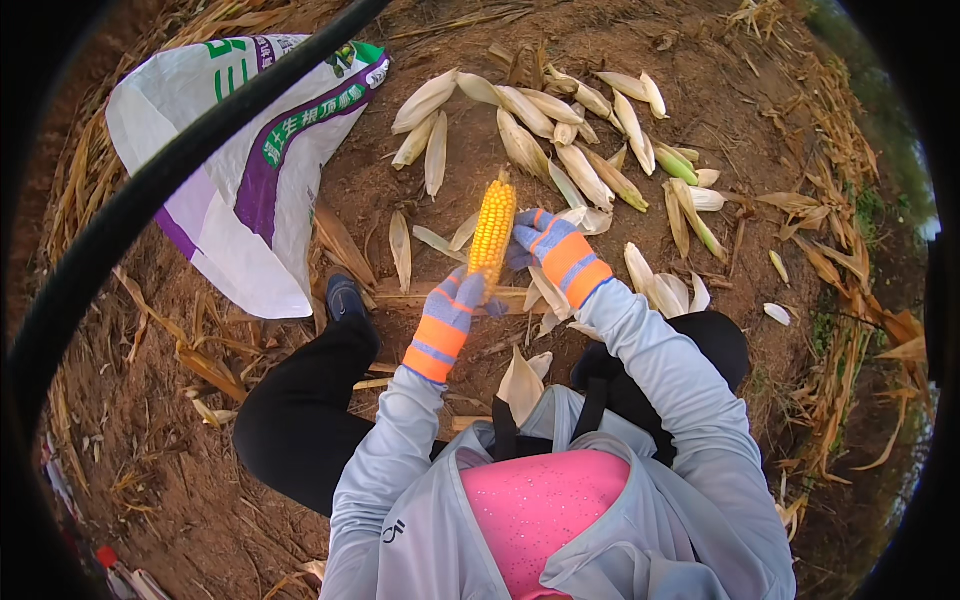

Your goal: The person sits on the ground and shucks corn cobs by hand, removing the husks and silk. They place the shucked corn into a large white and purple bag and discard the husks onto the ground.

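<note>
We see 2 gloved hands working on 1 husked corn cob [493, 228], bright yellow and standing nearly upright just above the picture's middle. The left hand [456, 298], in a grey glove with an orange cuff, sits at the cob's 6 o'clock end with its fingers clenched around the base. The right hand [545, 240], gloved alike, lies at the cob's 3 o'clock side, fingers curled and touching the kernels and a pale strip of husk; we cannot tell how firmly it grips.

At 12 o'clock from the cob, a heap of unhusked ears [560, 130] lies on the brown soil [400, 180], pale husks mostly closed. Loose husk leaves [660, 290] lie at 4 o'clock, just beside the right sleeve. At 10 o'clock, well apart from the hands, a white woven sack [250, 160] with green and purple print lies flat. A dark shoe [343, 298] rests at 8 o'clock, near the sack's lower edge. Dry stalks [840, 230] ring the ground from 2 to 4 o'clock.
</note>
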The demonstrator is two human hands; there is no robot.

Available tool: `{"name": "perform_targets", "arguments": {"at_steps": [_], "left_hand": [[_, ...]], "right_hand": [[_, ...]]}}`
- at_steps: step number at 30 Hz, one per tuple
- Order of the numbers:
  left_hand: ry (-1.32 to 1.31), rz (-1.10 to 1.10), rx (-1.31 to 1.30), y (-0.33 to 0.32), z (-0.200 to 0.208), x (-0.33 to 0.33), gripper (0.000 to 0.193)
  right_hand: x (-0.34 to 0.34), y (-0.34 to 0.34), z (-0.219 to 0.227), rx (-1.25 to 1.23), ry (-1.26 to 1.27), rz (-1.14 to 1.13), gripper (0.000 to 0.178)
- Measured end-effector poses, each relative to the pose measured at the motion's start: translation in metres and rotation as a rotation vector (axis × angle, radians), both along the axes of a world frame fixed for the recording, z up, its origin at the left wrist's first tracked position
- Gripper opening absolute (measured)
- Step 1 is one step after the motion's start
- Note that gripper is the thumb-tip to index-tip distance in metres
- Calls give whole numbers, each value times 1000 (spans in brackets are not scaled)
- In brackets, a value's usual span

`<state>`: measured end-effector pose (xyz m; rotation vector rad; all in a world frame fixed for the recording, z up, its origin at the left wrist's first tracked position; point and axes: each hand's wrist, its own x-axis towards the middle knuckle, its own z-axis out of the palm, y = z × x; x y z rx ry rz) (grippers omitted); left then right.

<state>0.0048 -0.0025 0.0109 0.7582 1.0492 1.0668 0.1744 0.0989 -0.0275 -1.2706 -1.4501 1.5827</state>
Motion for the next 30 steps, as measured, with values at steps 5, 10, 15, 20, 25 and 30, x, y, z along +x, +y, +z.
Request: {"name": "perform_targets", "arguments": {"at_steps": [5, 10, 15, 20, 25, 30], "left_hand": [[36, -20, 53, -2, 5, -1, 39], [25, -55, 64, -2, -3, 0, 41], [55, -59, 73, -8, -5, 3, 43], [-101, -50, -66, -7, -4, 2, 43], [-240, -25, -120, -7, -5, -4, 46], [-285, -23, -37, -8, -1, -6, 48]], "right_hand": [[-6, -13, 57, -284, 190, -120, 38], [0, 1, 16, -86, 126, -86, 40], [-5, -4, 46, -79, 2, -35, 44], [2, 2, 16, -73, 145, -12, 44], [6, 4, 11, -20, 86, 73, 42], [3, 0, 36, -197, 253, 115, 27]]}}
